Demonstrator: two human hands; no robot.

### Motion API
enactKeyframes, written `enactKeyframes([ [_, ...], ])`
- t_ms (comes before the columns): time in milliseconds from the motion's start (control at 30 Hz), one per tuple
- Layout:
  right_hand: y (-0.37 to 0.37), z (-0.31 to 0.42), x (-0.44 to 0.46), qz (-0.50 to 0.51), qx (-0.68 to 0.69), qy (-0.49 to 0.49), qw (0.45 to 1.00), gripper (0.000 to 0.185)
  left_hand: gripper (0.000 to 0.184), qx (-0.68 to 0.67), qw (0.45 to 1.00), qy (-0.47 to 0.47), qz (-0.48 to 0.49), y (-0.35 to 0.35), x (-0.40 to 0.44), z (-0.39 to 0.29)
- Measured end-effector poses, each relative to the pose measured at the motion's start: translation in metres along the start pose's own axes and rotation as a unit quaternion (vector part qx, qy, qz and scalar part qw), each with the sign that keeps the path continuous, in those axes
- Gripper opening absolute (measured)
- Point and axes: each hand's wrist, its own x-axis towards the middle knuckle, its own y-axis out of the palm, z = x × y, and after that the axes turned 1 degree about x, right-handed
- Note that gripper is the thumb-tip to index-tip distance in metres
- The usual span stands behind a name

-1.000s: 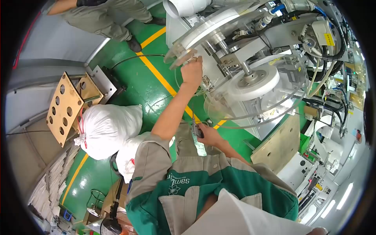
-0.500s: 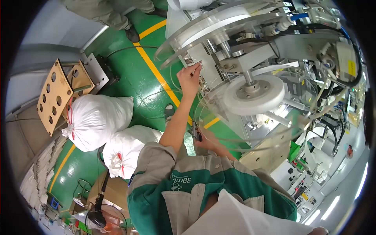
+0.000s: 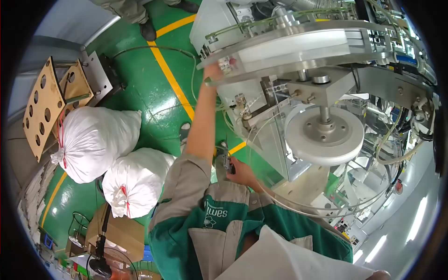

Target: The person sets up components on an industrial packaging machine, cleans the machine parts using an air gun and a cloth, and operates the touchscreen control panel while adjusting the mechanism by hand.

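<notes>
Two big white bags (image 3: pixel 100 140) sit next to each other on the shiny green floor (image 3: pixel 151 95), tied with red string (image 3: pixel 125 195). A brown board (image 3: pixel 43 107) with round holes stands near one bag. A brown box (image 3: pixel 123 233) is near the other. Yellow lines (image 3: pixel 170 77) cross the floor. Another person's legs (image 3: pixel 126 10) show at the top. Long lights (image 3: pixel 416 219) glow white.

The green-and-beige shirt (image 3: pixel 178 240) reads "sam", its other letters (image 3: pixel 215 215) unclear

Two sacks (image 3: pixel 100 142) lie left of the machine (image 3: pixel 322 88).
</notes>
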Motion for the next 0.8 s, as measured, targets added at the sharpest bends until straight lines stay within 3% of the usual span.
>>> enactKeyframes([
  [100, -0.001, 0.000, 0.007, 0.022, -0.002, 0.017, 1.000, 0.059, 0.012, 0.214, 0.977, 0.000, -0.025, -0.006, -0.039, -0.077],
  [167, 0.008, -0.008, 0.016, 0.013, 0.030, 0.003, 0.999, 0.058, 0.018, 0.362, 0.932, 0.013, -0.027, 0.005, -0.050, -0.127],
  [267, 0.023, -0.009, 0.023, -0.013, 0.070, -0.021, 0.997, 0.060, 0.010, 0.347, 0.935, 0.073, -0.021, 0.042, -0.067, -0.140],
  [300, 0.027, -0.006, 0.025, -0.024, 0.080, -0.028, 0.996, 0.060, 0.009, 0.465, 0.871, 0.156, 0.004, 0.054, -0.067, -0.136],
  [367, 0.025, 0.008, 0.026, -0.047, 0.103, -0.060, 0.992, 0.061, 0.008, 0.656, 0.683, 0.318, 0.056, 0.076, -0.051, -0.127],
  [467, 0.019, 0.022, 0.023, -0.050, 0.073, -0.034, 0.995, 0.062, 0.016, 0.737, 0.589, 0.306, 0.127, 0.083, -0.036, -0.112],
  [567, -0.007, 0.047, 0.009, 0.003, 0.029, 0.030, 0.999, 0.065, 0.016, 0.851, 0.443, 0.200, 0.197, 0.085, -0.026, -0.108],
  [667, 0.010, 0.021, 0.004, -0.018, 0.032, -0.014, 0.999, 0.065, 0.018, 0.860, 0.404, 0.145, 0.275, 0.098, -0.018, -0.116],
  [767, 0.009, 0.015, -0.004, -0.102, 0.049, -0.081, 0.990, 0.064, 0.019, 0.859, 0.374, 0.153, 0.315, 0.098, -0.010, -0.114],
  [800, 0.011, 0.011, -0.004, -0.089, 0.047, -0.061, 0.993, 0.062, 0.023, 0.857, 0.360, 0.192, 0.314, 0.100, -0.011, -0.114],
])
